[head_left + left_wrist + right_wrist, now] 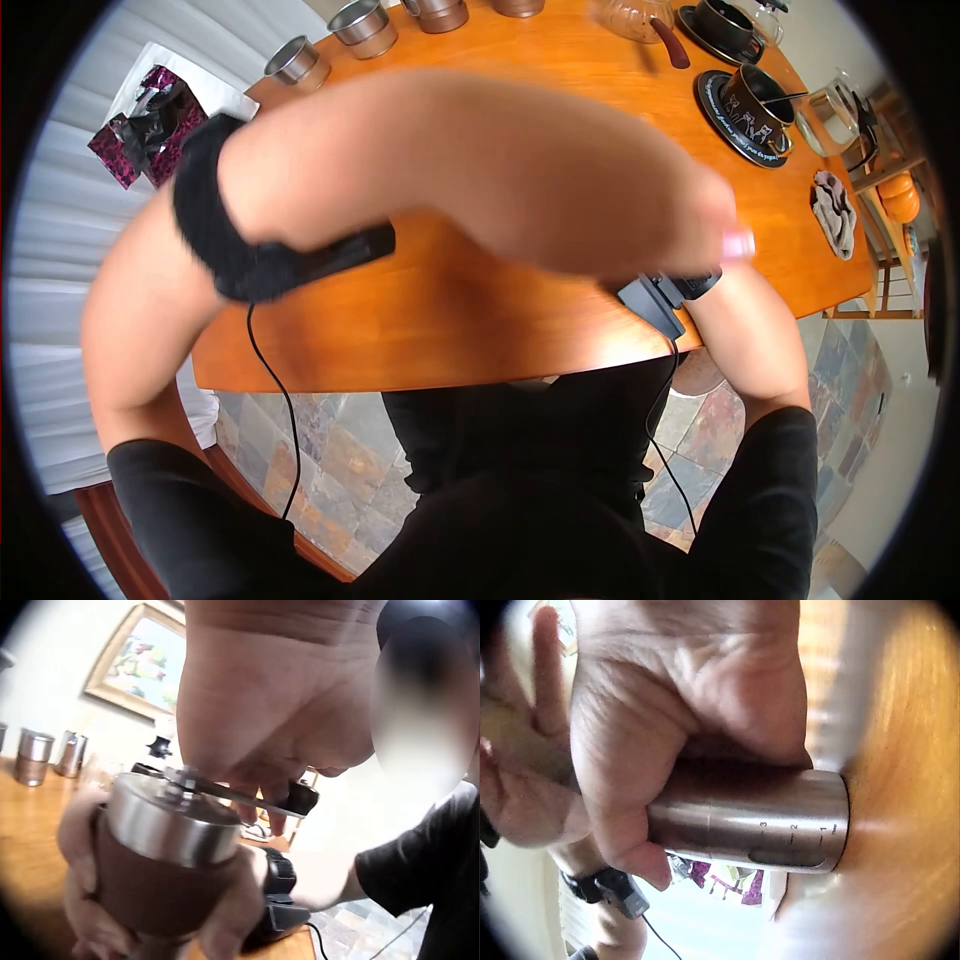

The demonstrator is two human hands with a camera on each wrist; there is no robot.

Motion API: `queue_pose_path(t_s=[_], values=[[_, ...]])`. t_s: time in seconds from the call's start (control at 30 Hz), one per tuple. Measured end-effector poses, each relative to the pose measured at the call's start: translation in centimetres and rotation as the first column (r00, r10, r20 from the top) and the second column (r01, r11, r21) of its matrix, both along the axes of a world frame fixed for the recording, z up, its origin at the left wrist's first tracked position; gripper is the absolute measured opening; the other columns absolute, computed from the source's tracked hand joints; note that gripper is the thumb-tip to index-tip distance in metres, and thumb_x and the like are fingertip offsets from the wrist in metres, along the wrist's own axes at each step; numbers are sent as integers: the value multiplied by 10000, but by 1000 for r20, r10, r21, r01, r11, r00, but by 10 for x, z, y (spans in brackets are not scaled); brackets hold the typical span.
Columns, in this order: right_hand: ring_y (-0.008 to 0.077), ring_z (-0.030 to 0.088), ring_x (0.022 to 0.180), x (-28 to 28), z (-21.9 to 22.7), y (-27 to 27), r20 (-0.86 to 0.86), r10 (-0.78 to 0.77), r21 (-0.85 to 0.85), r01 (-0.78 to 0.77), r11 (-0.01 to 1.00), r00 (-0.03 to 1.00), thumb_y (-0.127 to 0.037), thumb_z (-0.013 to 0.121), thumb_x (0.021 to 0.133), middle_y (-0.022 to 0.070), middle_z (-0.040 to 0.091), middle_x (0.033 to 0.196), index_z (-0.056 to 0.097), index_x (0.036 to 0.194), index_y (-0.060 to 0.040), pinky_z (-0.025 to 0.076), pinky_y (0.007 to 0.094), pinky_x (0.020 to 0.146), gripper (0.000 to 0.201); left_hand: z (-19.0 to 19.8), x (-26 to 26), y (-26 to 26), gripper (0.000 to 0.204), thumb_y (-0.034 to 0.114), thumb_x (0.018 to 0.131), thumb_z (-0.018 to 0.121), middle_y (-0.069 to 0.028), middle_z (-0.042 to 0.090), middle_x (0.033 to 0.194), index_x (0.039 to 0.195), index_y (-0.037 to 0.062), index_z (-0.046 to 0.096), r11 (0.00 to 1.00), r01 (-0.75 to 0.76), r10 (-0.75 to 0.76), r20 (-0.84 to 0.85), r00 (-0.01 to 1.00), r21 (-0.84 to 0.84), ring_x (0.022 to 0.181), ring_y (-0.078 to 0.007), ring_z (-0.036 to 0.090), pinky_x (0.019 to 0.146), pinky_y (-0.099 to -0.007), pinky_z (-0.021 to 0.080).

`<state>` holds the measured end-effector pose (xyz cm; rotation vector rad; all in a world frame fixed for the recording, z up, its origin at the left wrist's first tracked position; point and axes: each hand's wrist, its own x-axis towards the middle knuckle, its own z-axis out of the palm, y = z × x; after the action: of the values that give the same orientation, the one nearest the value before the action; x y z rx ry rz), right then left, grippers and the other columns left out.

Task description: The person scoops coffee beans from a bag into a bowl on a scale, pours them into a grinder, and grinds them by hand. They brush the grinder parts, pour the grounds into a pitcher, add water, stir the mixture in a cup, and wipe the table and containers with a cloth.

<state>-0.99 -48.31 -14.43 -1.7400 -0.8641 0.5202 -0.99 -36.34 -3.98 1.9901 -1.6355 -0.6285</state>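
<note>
A hand coffee grinder with a steel top and a brown band stands upright in the left wrist view. My right hand grips its body, fingers wrapped round the band. Marks 1 to 3 and a slot show on its steel lower part, whose base is right at the tabletop. Over the grinder, my left hand holds the dark knob of the crank arm, fingertips reaching below the arm. From the head, the left forearm and blurred left hand cover the grinder and most of the right hand.
Steel-and-brown canisters line the far edge of the wooden table. Two dark cups on saucers, a glass pot and a folded cloth lie to the right. A purple-black bag is at far left.
</note>
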Motion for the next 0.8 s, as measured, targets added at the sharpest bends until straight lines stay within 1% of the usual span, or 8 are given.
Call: queue_pose_path(t_s=[0.13,0.23,0.33,0.37,0.5,0.57,0.67,0.8], values=[[118,600,792,2,-2,-6,-38,-17,123,22,992,999,-87,789,719,19,638,913,571,1082,-46,491,274,700,426,1,-40,13,315,291,904,619,-152,673,845,991,-11,646,988,-44,27,116,993,150,817,-324,664,922,-434,483],[115,603,876,8,-8,-3,-54,-45,194,54,980,998,-95,809,717,13,642,967,579,1083,-52,502,276,783,434,-15,-60,37,192,147,824,664,-129,670,839,956,9,647,945,86,29,342,939,-316,786,-275,668,984,-430,460],[114,608,782,13,-11,2,-33,-36,282,43,958,999,-60,780,717,17,638,916,584,1072,-52,495,268,676,406,-14,-63,57,325,53,796,613,-140,704,917,1113,29,682,996,-22,41,244,969,-83,867,-295,683,1159,-542,297],[114,612,661,12,-11,4,9,-27,340,23,940,1000,-24,745,718,23,633,848,587,1061,-50,484,259,542,379,-22,-65,62,389,4,768,553,-167,701,995,1138,-3,671,973,-90,147,265,953,-213,997,-310,661,1171,-547,267],[109,598,632,5,-1,2,-197,-107,260,158,953,974,-4,755,685,16,605,823,572,1046,-55,479,252,525,408,-11,-41,111,587,-74,772,352,-220,598,1311,1330,-66,535,938,-274,344,462,817,-214,1338,-353,493,1198,-485,234],[103,582,601,7,0,3,-141,-60,265,96,959,988,3,756,674,13,585,795,565,1020,-58,470,248,507,400,-35,-29,116,505,-88,835,356,-95,676,1214,1280,-15,586,626,-610,696,-3,718,-486,1190,-201,594,1037,-335,413],[113,609,761,3,9,4,-186,-77,158,107,982,980,47,787,635,18,623,876,553,1018,-62,517,268,616,462,-49,16,117,406,1,881,436,-110,685,1160,1265,-38,563,484,-650,817,36,576,-585,916,-196,680,787,-319,523],[109,605,753,1,8,4,-195,-57,175,92,980,979,51,787,630,14,620,866,554,1023,-63,514,269,622,471,-59,50,88,355,298,1066,426,-18,582,1186,1297,54,539,305,-807,799,-325,506,-506,1015,-109,504,927,-261,410]])
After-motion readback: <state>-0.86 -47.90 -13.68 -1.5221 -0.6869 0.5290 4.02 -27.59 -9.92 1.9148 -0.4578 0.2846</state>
